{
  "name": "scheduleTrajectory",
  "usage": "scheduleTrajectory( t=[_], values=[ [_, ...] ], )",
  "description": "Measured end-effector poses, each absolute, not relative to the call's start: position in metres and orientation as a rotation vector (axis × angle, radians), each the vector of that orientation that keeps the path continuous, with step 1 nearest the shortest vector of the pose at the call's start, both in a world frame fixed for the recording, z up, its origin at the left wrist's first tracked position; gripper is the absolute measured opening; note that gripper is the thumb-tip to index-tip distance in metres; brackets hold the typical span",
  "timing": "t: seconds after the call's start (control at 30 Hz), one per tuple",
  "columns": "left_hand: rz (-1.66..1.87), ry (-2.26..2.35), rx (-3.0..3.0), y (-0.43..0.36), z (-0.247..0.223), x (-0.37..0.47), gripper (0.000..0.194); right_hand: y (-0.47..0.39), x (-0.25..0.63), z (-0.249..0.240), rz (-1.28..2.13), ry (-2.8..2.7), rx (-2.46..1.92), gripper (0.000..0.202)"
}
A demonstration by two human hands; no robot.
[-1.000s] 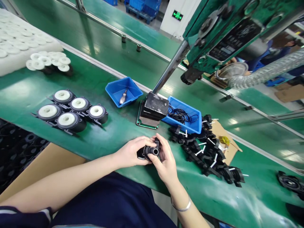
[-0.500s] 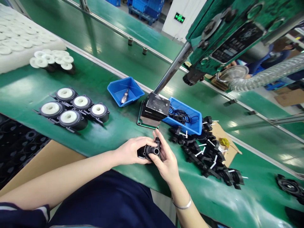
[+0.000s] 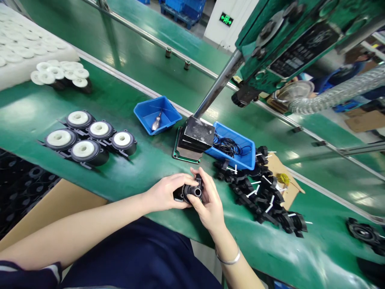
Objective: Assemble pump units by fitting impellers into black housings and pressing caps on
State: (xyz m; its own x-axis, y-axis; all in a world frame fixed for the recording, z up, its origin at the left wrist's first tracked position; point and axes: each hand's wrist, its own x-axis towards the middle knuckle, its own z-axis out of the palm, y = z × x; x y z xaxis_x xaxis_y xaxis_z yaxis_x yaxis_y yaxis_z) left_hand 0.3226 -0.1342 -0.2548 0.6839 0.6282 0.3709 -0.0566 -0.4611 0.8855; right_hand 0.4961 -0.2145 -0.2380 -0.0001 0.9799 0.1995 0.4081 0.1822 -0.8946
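Note:
A black plastic pump housing with a round tube opening is held between both hands, over the bench's near edge. My left hand grips it from the left side, thumb and fingers closed around its body. From the right, my right hand wraps it, the thumb pressing by the tube opening and the fingers behind. The palms and fingers hide much of the part. Just beyond the hands stands the black block-shaped base of a green press.
Left on the green bench sit several black cylinders with white discs. A blue bin holds a screwdriver; another blue bin holds black rings. Black parts with white sticks lie right, beside cardboard.
The grip on the black housing stays the same. My right fingertips have drawn slightly back toward me. The whole view has shifted a little.

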Motion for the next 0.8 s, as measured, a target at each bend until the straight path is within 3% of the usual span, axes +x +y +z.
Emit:
scheduleTrajectory(
  t=[0.57,0.67,0.8],
  values=[
    [0.92,0.466,1.956,-0.139,-0.259,0.323,0.048,-0.214,0.497,-0.238,0.794,-1.563,-1.37,0.066],
    [0.953,0.528,2.085,-0.144,-0.265,0.325,0.052,-0.214,0.498,-0.23,0.835,-1.629,-1.413,0.077],
    [0.963,0.667,2.301,-0.149,-0.269,0.324,0.062,-0.221,0.482,-0.218,0.583,-1.667,-1.621,0.087]
  ],
)
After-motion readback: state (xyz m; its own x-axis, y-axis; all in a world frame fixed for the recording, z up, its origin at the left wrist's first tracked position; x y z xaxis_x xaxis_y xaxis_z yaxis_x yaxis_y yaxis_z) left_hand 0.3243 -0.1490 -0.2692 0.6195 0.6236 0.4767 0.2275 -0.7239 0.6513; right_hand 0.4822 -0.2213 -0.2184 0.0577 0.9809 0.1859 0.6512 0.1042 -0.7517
